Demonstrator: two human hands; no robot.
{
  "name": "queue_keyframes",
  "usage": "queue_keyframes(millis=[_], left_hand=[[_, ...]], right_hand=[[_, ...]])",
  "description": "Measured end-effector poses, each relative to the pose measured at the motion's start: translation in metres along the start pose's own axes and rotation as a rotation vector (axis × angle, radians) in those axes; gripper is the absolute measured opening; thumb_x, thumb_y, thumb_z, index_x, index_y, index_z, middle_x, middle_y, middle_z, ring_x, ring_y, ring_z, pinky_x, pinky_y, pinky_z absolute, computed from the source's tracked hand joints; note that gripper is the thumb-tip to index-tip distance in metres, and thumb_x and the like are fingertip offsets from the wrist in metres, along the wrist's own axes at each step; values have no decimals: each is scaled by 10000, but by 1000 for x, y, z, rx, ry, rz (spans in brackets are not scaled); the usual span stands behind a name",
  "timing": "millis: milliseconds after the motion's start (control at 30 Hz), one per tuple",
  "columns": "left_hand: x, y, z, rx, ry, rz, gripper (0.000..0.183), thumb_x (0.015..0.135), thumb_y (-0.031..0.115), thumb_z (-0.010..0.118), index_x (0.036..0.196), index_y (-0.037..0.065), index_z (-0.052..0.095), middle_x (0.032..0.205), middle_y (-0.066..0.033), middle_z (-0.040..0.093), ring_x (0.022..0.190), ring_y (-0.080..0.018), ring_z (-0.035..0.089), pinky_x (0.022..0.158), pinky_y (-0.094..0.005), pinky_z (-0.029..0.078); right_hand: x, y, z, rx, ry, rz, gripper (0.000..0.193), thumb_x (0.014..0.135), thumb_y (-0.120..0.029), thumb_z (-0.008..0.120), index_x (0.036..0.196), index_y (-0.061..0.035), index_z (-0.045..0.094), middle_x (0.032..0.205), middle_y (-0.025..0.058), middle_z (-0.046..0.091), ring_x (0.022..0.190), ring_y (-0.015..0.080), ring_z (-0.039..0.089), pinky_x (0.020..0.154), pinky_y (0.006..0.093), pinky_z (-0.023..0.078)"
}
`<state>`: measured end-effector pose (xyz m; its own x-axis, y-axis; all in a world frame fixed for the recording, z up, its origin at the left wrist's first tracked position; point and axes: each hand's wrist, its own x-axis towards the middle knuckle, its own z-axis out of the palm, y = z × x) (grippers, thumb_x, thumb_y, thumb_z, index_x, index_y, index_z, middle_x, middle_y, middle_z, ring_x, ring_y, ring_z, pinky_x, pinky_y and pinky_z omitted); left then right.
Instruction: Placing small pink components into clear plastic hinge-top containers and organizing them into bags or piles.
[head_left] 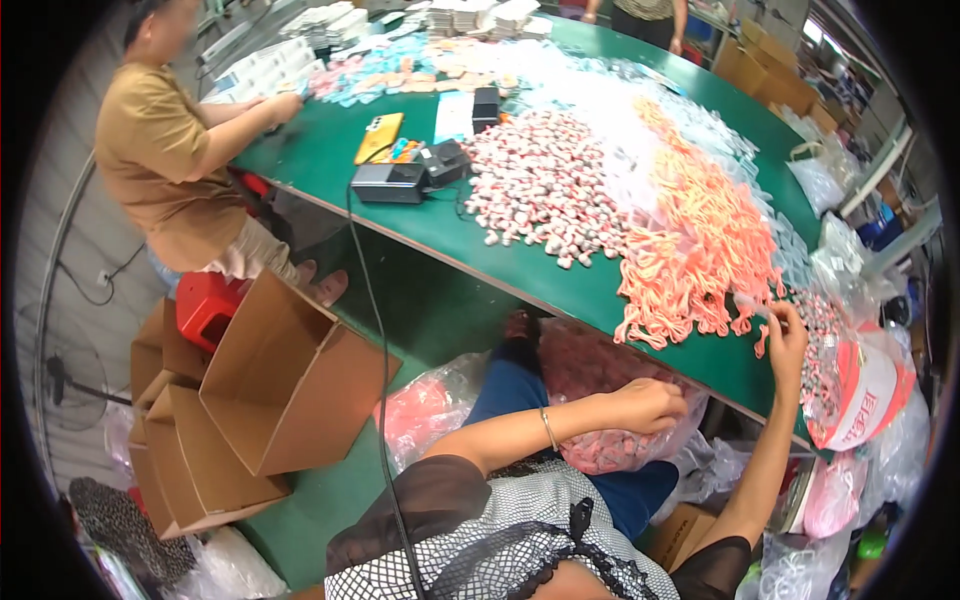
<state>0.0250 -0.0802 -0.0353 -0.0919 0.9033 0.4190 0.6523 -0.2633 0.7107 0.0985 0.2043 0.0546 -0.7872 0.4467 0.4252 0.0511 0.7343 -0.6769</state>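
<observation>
Bag on the lap looks ready to slide

Left hand [650, 403] rests closed on the lap bag of pink pieces [600, 440]; right hand [785, 340] pinches an orange piece at the edge of the orange pile [700, 250] on the green table [330, 150]. One tug could drag the tangled strands off.

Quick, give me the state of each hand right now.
Left hand: curled shut, resting in the clear bag of pink pieces on the lap.
Right hand: fingers pinched on an orange cord at the table edge.
</observation>
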Motion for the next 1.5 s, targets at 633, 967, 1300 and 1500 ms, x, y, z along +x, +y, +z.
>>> queue_keyframes(millis=[633,967,1300,1500], left_hand=[[-41,-64,-174,762,756,-474,273,730,128,739,978,64,645,918,-120,603,896,-329,593,773,-440,488],[-54,-83,-188,602,713,-467,195,852,45,643,1047,41,652,996,-153,636,922,-341,623,792,-412,508],[-55,-87,-183,523,785,-466,259,843,9,629,1099,51,637,939,-162,669,832,-327,647,765,-403,521],[-66,-96,-182,114,937,-378,250,877,-20,626,1111,42,689,987,-103,661,827,-170,657,727,-285,541]], right_hand=[[-122,-11,-2,-130,114,-121,132,731,60,642,841,7,593,912,122,628,879,253,615,814,335,487],[-109,-30,11,-204,153,-128,183,716,-13,672,893,-49,649,930,93,658,954,300,609,848,394,476],[-111,-67,45,-614,56,-221,191,756,-249,742,846,-97,669,880,52,592,900,249,569,834,423,391],[-105,-81,42,-499,-12,-226,165,724,-170,747,774,-61,634,884,76,598,845,281,583,784,406,428]])
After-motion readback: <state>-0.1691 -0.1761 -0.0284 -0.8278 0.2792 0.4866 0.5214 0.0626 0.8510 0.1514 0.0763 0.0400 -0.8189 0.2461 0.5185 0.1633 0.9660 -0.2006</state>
